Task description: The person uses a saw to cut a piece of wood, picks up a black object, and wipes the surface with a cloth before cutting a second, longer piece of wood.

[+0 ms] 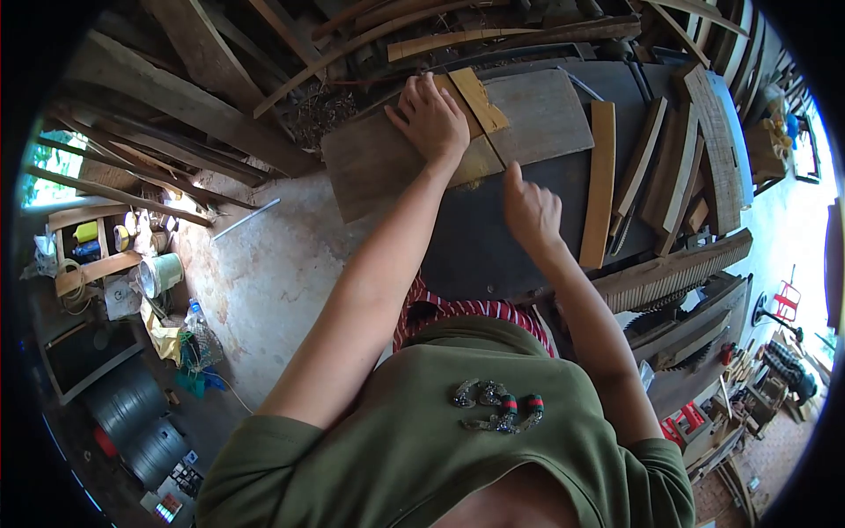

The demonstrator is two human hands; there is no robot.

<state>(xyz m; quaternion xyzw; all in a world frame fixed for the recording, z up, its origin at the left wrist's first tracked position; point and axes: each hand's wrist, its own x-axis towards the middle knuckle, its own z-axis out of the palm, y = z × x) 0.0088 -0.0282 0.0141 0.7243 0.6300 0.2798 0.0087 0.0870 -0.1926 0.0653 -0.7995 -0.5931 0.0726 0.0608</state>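
A wide, weathered grey-brown board point(546, 114) lies across the dark worktop point(471, 233), its left end jutting past the worktop over the floor. Across the board's middle runs a yellowish, fresh-looking wood patch point(478, 99) with a thin dark strip or line point(489, 148) along it. My left hand point(431, 119) rests on the board left of that patch, fingers stretched out and pointing away from me. At the near end of the dark line is my right hand point(532, 209), its fingers curled and thumb forward. Whatever it may grip there is hidden.
Right of the board lie a curved yellowish wood strip point(599, 185) and several narrow wood pieces point(673, 176). A toothed saw blade point(673, 308) shows at the lower right. Old planks point(167, 110) crowd the far left. A bucket point(161, 275) stands on the left floor.
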